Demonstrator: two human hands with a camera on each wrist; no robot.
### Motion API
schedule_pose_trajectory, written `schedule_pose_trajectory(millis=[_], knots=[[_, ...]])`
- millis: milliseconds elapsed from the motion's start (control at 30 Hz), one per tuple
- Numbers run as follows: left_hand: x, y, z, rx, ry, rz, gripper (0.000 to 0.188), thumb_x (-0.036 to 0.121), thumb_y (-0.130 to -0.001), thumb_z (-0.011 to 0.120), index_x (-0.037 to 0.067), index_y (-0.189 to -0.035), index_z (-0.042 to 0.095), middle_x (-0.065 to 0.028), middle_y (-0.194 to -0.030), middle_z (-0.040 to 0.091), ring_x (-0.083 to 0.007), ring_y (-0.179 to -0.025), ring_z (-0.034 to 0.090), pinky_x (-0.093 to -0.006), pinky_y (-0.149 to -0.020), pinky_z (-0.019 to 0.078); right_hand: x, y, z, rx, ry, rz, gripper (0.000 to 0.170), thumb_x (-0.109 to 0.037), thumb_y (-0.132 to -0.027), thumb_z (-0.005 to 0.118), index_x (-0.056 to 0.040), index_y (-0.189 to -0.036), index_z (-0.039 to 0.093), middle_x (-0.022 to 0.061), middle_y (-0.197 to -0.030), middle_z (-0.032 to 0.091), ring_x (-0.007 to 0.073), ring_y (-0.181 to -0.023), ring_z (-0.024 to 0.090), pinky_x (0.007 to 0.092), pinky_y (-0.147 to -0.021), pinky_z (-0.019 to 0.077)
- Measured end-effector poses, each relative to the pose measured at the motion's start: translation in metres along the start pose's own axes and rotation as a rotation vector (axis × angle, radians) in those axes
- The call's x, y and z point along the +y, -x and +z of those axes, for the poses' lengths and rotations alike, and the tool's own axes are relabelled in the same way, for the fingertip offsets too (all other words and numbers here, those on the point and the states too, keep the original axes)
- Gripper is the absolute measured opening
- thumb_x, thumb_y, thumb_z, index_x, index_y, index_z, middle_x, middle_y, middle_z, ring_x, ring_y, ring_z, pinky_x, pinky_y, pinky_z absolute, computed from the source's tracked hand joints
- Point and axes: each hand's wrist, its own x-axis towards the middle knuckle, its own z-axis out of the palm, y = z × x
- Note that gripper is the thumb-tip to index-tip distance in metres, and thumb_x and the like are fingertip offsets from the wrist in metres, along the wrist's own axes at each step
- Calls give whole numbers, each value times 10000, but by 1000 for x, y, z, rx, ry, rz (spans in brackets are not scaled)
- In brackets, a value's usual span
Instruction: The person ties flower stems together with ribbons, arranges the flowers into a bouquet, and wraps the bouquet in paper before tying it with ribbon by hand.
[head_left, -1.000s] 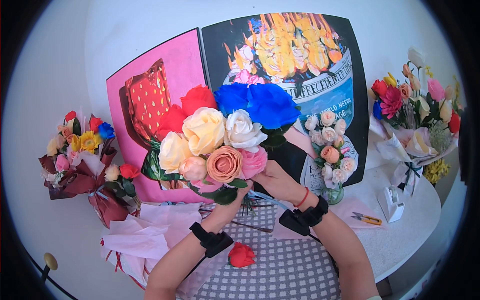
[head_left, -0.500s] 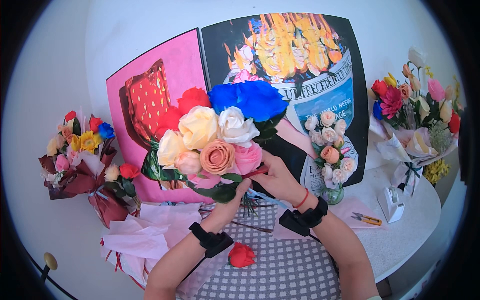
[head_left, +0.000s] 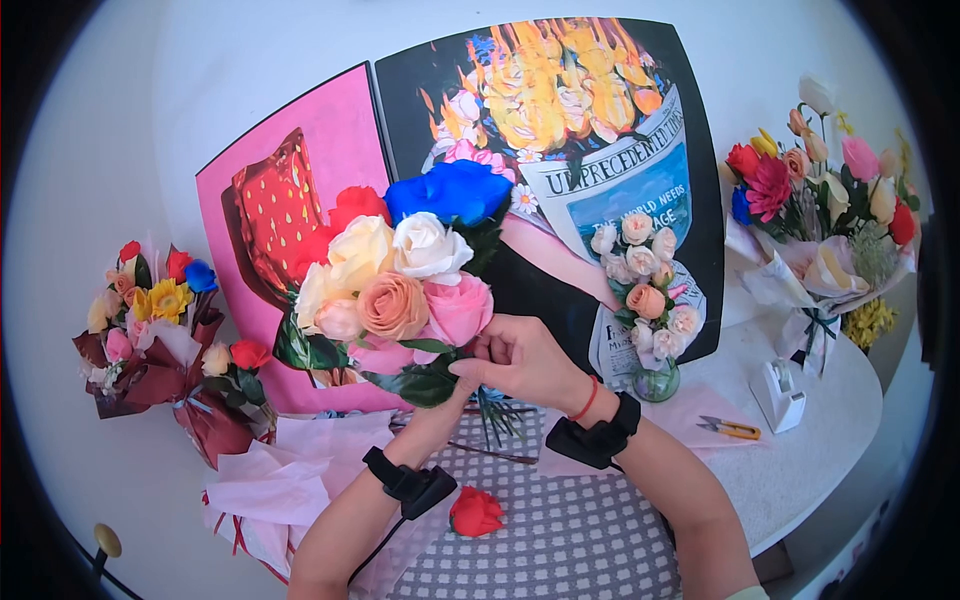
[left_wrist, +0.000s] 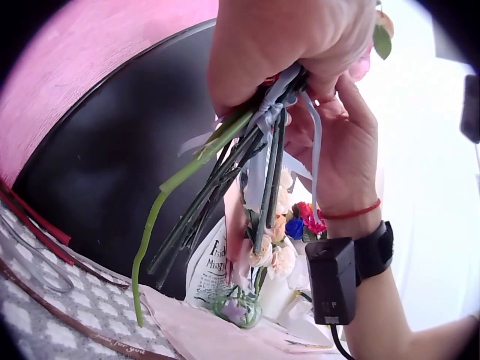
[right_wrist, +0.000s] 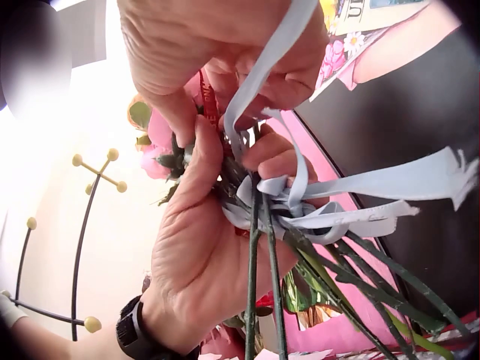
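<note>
A bouquet of red, blue, cream, white, peach and pink roses (head_left: 391, 304) is held up over the table. Round its green stems (right_wrist: 253, 274) the left hand (head_left: 437, 418) is curled, as the right wrist view shows. A light blue ribbon (right_wrist: 337, 217) is knotted about the stems, its ends hanging loose. Fingers of the right hand (head_left: 525, 368) touch the bouquet just below the flowers, and in the right wrist view that hand (right_wrist: 225, 52) pinches a narrow red ribbon (right_wrist: 208, 105) against the stems.
A red rose head (head_left: 476, 511) lies on the checked cloth (head_left: 560, 530). Pink paper (head_left: 270, 475) is at left; snips (head_left: 731, 428) and a white tape dispenser (head_left: 779, 396) are at right. Wrapped bouquets flank two pictures, with a small glass vase (head_left: 655, 381) before the right one.
The bouquet and right hand have shifted left in the head view, and the right hand has closed in beside the left. The red ribbon seen there earlier is now hidden. The whole view has shifted slightly.
</note>
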Motion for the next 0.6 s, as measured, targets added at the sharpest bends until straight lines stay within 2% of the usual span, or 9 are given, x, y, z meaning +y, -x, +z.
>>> schedule_pose_trajectory(millis=[67, 200, 267, 400, 467, 500, 567, 600], knots=[[-6, -2, -3, -37, -61, 82, 380, 265, -849, 566, 151, -1171, 399, 10, -1135, 439, -120, -1034, 446, -333, -833, 399, -3, 0, 4, 38, 56, -21, 148, -111, -739, 673, -19, -840, 618, -53, -570, 494, -15, -494, 417, 160, -443, 327], [-4, 1, 2, -69, -46, 117, 373, 210, -845, 577, 132, -1166, 403, 4, -1131, 442, -123, -1033, 448, -326, -858, 389, -7, 0, 4, 38, 42, 4, 152, -111, -739, 673, -16, -847, 624, -59, -565, 497, -20, -509, 425, 157, -442, 320], [7, 5, 12, -39, -41, 201, 289, 239, -846, 582, 34, -1037, 509, -6, -972, 516, -94, -888, 469, -263, -759, 416, -5, 0, 7, 107, -67, 9, 161, -140, -707, 671, -8, -781, 618, -4, -557, 532, 32, -485, 457, 208, -455, 370], [9, 5, 11, -52, -50, 220, 285, 213, -842, 587, 36, -1048, 500, -3, -964, 520, -93, -880, 479, -264, -751, 421, 4, -2, 12, 128, -220, 39, 126, -104, -727, 655, 0, -788, 616, -17, -575, 541, 12, -506, 446, 193, -459, 364], [8, 4, 8, -49, -20, 113, 404, 180, -829, 601, 105, -1179, 415, -10, -1108, 475, -112, -1028, 463, -296, -839, 410, 5, -3, 15, 170, -325, -18, 120, -99, -739, 648, 4, -791, 613, -22, -582, 542, 4, -509, 439, 182, -460, 361], [9, 5, 11, -50, -20, 113, 404, 180, -829, 601, 105, -1179, 415, -10, -1108, 475, -112, -1028, 463, -296, -839, 410, 2, -2, 14, 171, -324, -18, 120, -99, -739, 648, 4, -791, 613, -22, -582, 542, 4, -509, 439, 182, -460, 361], [14, 5, 20, 9, 25, 215, 216, 193, -858, 561, 35, -985, 487, -3, -872, 528, -90, -794, 503, -249, -694, 418, -5, -1, 13, 157, -286, 49, 133, -99, -741, 647, 17, -791, 605, -11, -587, 552, 8, -513, 459, 183, -458, 370], [14, 5, 20, 8, 25, 216, 216, 193, -858, 561, 35, -985, 487, -3, -872, 528, -90, -794, 503, -249, -694, 418, -6, -2, 12, 157, -286, 49, 133, -99, -741, 647, 17, -791, 605, -11, -587, 552, 8, -513, 459, 183, -458, 370]])
